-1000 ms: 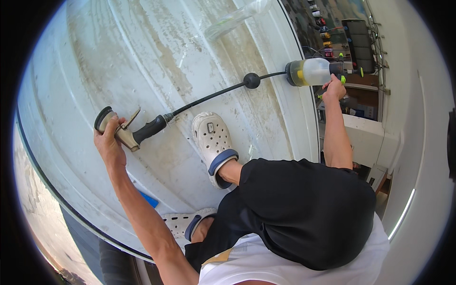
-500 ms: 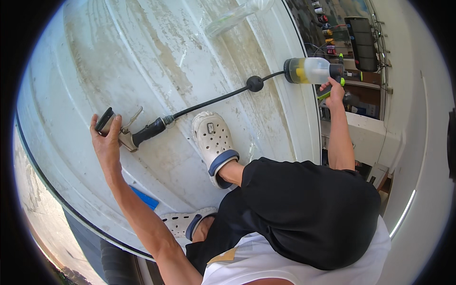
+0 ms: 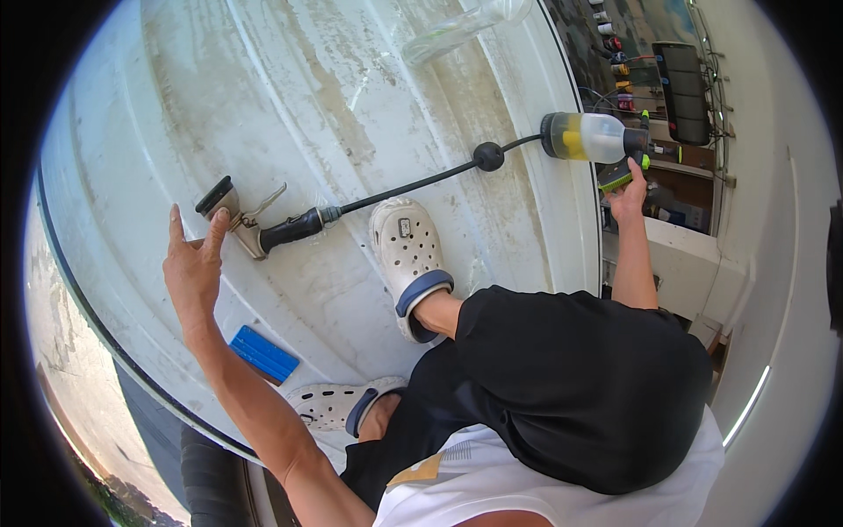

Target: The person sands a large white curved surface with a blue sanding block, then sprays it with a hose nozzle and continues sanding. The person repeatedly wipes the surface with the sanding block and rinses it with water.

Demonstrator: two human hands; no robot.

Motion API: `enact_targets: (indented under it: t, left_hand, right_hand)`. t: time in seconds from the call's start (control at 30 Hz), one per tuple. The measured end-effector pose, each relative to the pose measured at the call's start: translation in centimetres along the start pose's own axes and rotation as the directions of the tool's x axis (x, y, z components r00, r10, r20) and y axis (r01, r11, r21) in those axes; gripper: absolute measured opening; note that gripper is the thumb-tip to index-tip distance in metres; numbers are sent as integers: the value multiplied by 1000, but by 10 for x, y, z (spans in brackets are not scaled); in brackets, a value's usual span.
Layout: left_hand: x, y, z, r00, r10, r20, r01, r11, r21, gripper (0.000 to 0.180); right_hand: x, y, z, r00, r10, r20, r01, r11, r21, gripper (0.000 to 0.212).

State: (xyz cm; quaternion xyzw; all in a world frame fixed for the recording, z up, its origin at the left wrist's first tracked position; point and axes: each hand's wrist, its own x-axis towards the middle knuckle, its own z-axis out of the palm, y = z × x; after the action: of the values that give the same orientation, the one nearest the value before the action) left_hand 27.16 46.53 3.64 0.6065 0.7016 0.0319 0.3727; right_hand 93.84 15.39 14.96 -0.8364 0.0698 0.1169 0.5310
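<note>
A metal hose spray gun (image 3: 248,220) with a black grip and a bent lever lies on the white ribbed surface (image 3: 351,290). My left hand (image 3: 195,277) is beside its round head, index finger and thumb spread apart, the thumb tip at the head's edge. From the gun a black hose (image 3: 413,186) runs through a black ball (image 3: 488,156) toward a spray bottle (image 3: 590,137). That bottle is clear and whitish, holds something yellow, and lies sideways past the edge. My right hand (image 3: 629,195) is closed around its green-and-black handle (image 3: 618,174); some fingers are hidden.
A blue flat scraper (image 3: 263,354) lies near my left forearm. My feet in white clogs (image 3: 408,250) stand on the surface. A clear plastic bottle (image 3: 465,31) lies at the far side. Shelves with tools (image 3: 685,167) are beyond the right edge.
My left hand has let go of the spray gun's head and drawn back slightly. The whole view has shifted a little, and more of the blue scraper shows. My right hand stays at the handle.
</note>
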Motion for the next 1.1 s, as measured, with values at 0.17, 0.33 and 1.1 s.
enact_targets:
  t: [0.17, 0.33, 1.1]
  left_hand:
    - [-3, -45, -40, 983, 173, -69, -160, 974, 163, 76]
    - [-39, -110, -112, 977, 170, 132, -214, 831, 513, 56]
    - [-133, -240, -65, 930, 108, -351, -98, 994, 47, 45]
  right_hand:
    - [-13, 7, -8, 1000, 2, 11, -2, 1000, -14, 55]
    - [-23, 13, -5, 990, -83, 111, 85, 996, -13, 63]
    - [-344, -96, 174, 141, 35, 989, 979, 142, -144, 37]
